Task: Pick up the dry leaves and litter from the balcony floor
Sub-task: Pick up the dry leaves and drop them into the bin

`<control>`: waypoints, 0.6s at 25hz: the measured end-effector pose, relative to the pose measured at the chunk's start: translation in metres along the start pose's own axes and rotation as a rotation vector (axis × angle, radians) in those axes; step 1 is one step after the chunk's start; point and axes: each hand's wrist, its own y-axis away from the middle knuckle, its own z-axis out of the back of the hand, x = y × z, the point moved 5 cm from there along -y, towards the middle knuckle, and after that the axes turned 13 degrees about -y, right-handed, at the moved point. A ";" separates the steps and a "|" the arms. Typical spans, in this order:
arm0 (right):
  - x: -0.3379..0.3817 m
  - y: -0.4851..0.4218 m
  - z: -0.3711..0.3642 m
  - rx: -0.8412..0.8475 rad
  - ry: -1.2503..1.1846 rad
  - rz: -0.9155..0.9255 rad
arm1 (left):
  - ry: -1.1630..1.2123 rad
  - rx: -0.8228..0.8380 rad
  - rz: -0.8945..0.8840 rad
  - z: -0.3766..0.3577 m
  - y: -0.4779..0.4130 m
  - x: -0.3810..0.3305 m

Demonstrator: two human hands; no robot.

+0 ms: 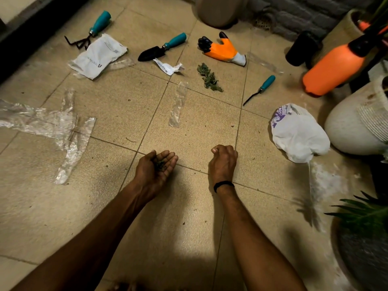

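Your left hand (156,168) is cupped, palm up, low over the middle of the floor (189,217). Its fingers are loose and open, and small dry leaf bits (160,164) lie in the palm. Your right hand (223,160) is near it, fingers curled under; it is hard to tell if they pinch anything. More leaves (210,78) lie in a little pile toward the far edge of the floor. Clear plastic (52,124) lies by the left edge. Be careful: if you tip the left hand or reach far with it, the bits may spill back out. The thin plastic may slip when you grab it.
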 end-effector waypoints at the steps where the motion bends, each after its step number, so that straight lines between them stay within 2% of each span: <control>1: 0.003 -0.004 0.002 0.018 -0.078 -0.089 | -0.006 -0.003 -0.007 0.000 0.002 -0.002; 3: 0.022 -0.005 0.003 0.115 -0.310 -0.188 | -0.016 -0.012 -0.019 -0.001 0.006 -0.006; 6: 0.079 0.022 -0.008 0.353 -0.440 -0.052 | 0.004 -0.009 -0.039 -0.002 0.008 -0.011; 8: 0.105 0.045 -0.019 0.440 -0.441 0.022 | 0.030 0.008 -0.039 -0.004 0.010 -0.013; 12: 0.125 0.059 -0.029 0.488 -0.359 0.224 | 0.084 0.015 -0.043 0.003 0.012 -0.020; 15: 0.103 0.042 -0.026 0.417 -0.359 0.142 | 0.118 -0.017 -0.093 0.018 0.012 -0.034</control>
